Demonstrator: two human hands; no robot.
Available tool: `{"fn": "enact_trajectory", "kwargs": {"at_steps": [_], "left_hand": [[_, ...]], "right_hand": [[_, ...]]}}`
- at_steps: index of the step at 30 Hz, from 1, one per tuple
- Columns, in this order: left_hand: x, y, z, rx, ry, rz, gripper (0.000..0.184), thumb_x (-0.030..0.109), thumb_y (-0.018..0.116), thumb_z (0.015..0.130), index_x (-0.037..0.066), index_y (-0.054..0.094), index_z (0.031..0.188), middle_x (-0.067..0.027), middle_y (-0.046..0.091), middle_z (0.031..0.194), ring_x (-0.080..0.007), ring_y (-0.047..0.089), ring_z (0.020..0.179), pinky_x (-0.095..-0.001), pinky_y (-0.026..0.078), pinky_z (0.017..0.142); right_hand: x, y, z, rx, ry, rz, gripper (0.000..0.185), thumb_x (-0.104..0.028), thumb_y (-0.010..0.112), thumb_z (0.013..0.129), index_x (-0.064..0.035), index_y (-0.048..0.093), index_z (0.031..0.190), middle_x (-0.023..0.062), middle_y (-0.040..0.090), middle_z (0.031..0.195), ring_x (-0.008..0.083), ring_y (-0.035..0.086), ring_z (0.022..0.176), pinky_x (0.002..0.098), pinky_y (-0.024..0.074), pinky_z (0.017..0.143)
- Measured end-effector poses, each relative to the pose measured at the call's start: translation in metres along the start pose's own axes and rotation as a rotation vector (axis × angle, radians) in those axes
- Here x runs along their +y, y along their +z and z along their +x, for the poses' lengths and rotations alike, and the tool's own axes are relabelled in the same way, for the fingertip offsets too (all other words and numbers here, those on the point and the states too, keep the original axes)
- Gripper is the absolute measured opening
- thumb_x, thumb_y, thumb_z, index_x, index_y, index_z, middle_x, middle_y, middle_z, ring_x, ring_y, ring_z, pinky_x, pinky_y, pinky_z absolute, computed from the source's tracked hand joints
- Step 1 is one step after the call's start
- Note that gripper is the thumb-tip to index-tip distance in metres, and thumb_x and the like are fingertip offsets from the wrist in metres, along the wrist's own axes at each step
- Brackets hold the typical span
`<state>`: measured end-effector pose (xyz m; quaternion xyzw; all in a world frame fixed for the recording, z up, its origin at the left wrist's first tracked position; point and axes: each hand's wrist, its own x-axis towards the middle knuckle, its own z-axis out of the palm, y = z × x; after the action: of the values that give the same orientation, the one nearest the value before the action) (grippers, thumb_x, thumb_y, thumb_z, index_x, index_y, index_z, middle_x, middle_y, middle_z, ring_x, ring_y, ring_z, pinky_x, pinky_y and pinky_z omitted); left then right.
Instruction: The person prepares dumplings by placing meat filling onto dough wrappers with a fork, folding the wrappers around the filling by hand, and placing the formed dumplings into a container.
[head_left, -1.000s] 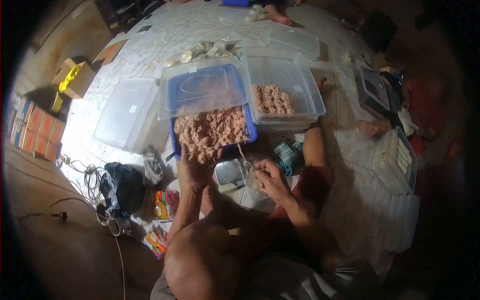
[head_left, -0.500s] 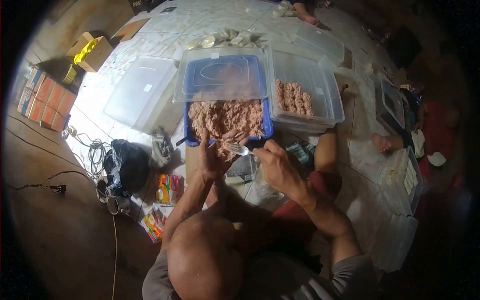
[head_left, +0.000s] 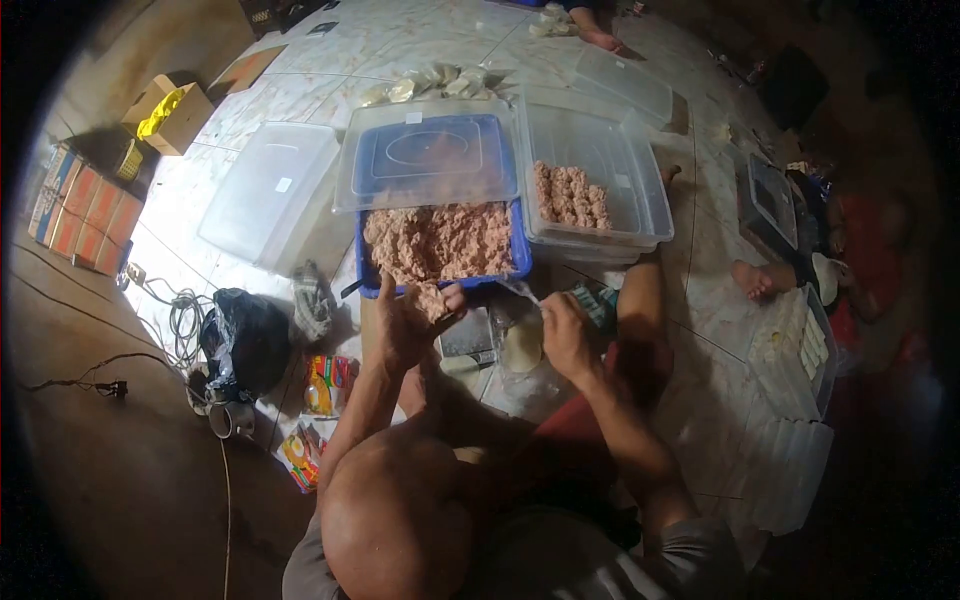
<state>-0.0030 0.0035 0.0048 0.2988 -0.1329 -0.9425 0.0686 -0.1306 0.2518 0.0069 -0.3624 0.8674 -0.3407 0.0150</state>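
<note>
My left hand point(head_left: 402, 328) is curled around a clump of pinkish ground-meat filling point(head_left: 432, 302), just in front of a blue tub point(head_left: 523, 250). More of the same coarse mixture point(head_left: 437, 243) fills the near part of that tub, with a clear lid point(head_left: 345, 165) lying over its far part. My right hand point(head_left: 568, 332) grips a fork point(head_left: 522, 291) by its handle, its head near the tub's front right corner, apart from the clump. To the right, a clear plastic box point(head_left: 655, 205) holds rows of shaped pieces point(head_left: 570, 196).
Below the hands lie a knife point(head_left: 465, 364) and a plastic bag point(head_left: 522, 352) with pale rounds. A black bag point(head_left: 250, 340), a mug point(head_left: 232, 420) and food packets point(head_left: 330, 385) sit at left. Another person's foot point(head_left: 752, 280) shows at right.
My right hand has drawn the fork away from the left palm, to the right. The left hand has closed more around the clump, slightly lower. The whole view has shifted a little.
</note>
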Motion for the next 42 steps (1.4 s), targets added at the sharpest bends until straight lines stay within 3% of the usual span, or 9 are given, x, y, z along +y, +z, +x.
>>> {"fn": "enact_trajectory", "kwargs": {"at_steps": [2, 7, 20, 23, 26, 31, 36, 38, 42], "left_hand": [[-0.004, -0.008, 0.001, -0.138, -0.021, 0.029, 0.081, 0.062, 0.046, 0.099, -0.008, 0.034, 0.139, -0.0267, 0.062, 0.118, -0.0383, 0.066, 0.103, -0.0591, 0.045, 0.106], [0.003, 0.022, -0.010, -0.148, 0.040, -0.008, 0.080, 0.062, 0.042, 0.100, -0.014, 0.053, 0.124, -0.0261, 0.063, 0.122, -0.0381, 0.063, 0.113, -0.0525, 0.042, 0.110], [0.011, 0.027, -0.016, -0.059, -0.042, 0.114, 0.066, 0.059, 0.039, 0.102, 0.003, 0.055, 0.132, -0.0203, 0.064, 0.125, -0.0366, 0.059, 0.120, -0.0520, 0.033, 0.114], [0.009, -0.003, 0.007, -0.253, 0.200, 0.376, 0.065, 0.056, 0.043, 0.103, 0.002, 0.050, 0.139, -0.0176, 0.061, 0.133, -0.0312, 0.055, 0.124, -0.0469, 0.034, 0.114], [0.003, 0.012, -0.005, -0.294, 0.175, -0.119, 0.065, 0.053, 0.045, 0.103, 0.001, 0.048, 0.140, -0.0176, 0.057, 0.137, -0.0304, 0.053, 0.124, -0.0473, 0.037, 0.113], [-0.017, 0.019, -0.002, -0.254, 0.270, -0.129, 0.078, 0.060, 0.046, 0.099, -0.005, 0.046, 0.142, -0.0207, 0.057, 0.137, -0.0342, 0.055, 0.126, -0.0488, 0.039, 0.112], [-0.006, 0.001, -0.004, -0.407, 0.153, -0.057, 0.077, 0.061, 0.046, 0.099, -0.004, 0.047, 0.141, -0.0209, 0.057, 0.138, -0.0333, 0.055, 0.127, -0.0455, 0.038, 0.113], [-0.005, 0.006, -0.010, -0.138, 0.092, -0.034, 0.078, 0.063, 0.044, 0.099, -0.004, 0.049, 0.140, -0.0211, 0.057, 0.139, -0.0320, 0.054, 0.128, -0.0456, 0.037, 0.113], [0.001, -0.011, -0.004, -0.349, 0.014, 0.041, 0.079, 0.063, 0.046, 0.098, -0.004, 0.049, 0.139, -0.0181, 0.058, 0.138, -0.0311, 0.054, 0.129, -0.0464, 0.035, 0.114]], "right_hand": [[0.013, 0.019, 0.002, 0.001, -0.012, -0.077, 0.009, 0.000, 0.052, 0.090, -0.0014, 0.055, 0.098, 0.0203, 0.060, 0.099, 0.0438, 0.061, 0.093, 0.0489, 0.0496, 0.078], [0.009, 0.002, 0.029, 0.047, -0.054, -0.070, 0.004, -0.003, 0.052, 0.093, -0.0016, 0.054, 0.097, 0.0198, 0.058, 0.094, 0.0423, 0.059, 0.089, 0.0492, 0.0473, 0.077], [0.011, 0.014, 0.049, 0.122, -0.080, 0.080, 0.008, -0.005, 0.052, 0.095, -0.0011, 0.055, 0.102, 0.0202, 0.060, 0.093, 0.0418, 0.060, 0.090, 0.0470, 0.0480, 0.078], [-0.019, 0.014, 0.043, 0.034, 0.149, 0.240, 0.013, -0.002, 0.058, 0.092, -0.0010, 0.060, 0.105, 0.0192, 0.062, 0.092, 0.0354, 0.062, 0.089, 0.0421, 0.0490, 0.076], [-0.061, 0.004, 0.030, -0.015, 0.069, 0.413, 0.013, -0.001, 0.058, 0.091, -0.0012, 0.062, 0.103, 0.0191, 0.062, 0.091, 0.0332, 0.063, 0.089, 0.0395, 0.0494, 0.075], [-0.105, 0.018, 0.011, -0.184, -0.105, 0.163, 0.012, 0.001, 0.043, 0.090, 0.0019, 0.050, 0.099, 0.0257, 0.054, 0.094, 0.0480, 0.059, 0.093, 0.0560, 0.0462, 0.076], [-0.092, 0.005, 0.023, -0.157, -0.157, 0.075, 0.011, 0.001, 0.047, 0.088, 0.0013, 0.052, 0.098, 0.0225, 0.055, 0.092, 0.0458, 0.061, 0.084, 0.0539, 0.0489, 0.071], [-0.067, 0.011, 0.029, -0.245, -0.218, 0.010, 0.011, 0.002, 0.048, 0.088, 0.0005, 0.055, 0.096, 0.0206, 0.055, 0.091, 0.0432, 0.063, 0.083, 0.0527, 0.0502, 0.070], [-0.070, 0.007, 0.028, -0.190, -0.271, 0.053, 0.011, 0.002, 0.050, 0.087, -0.0016, 0.059, 0.092, 0.0172, 0.057, 0.092, 0.0413, 0.064, 0.082, 0.0492, 0.0518, 0.069]]}}
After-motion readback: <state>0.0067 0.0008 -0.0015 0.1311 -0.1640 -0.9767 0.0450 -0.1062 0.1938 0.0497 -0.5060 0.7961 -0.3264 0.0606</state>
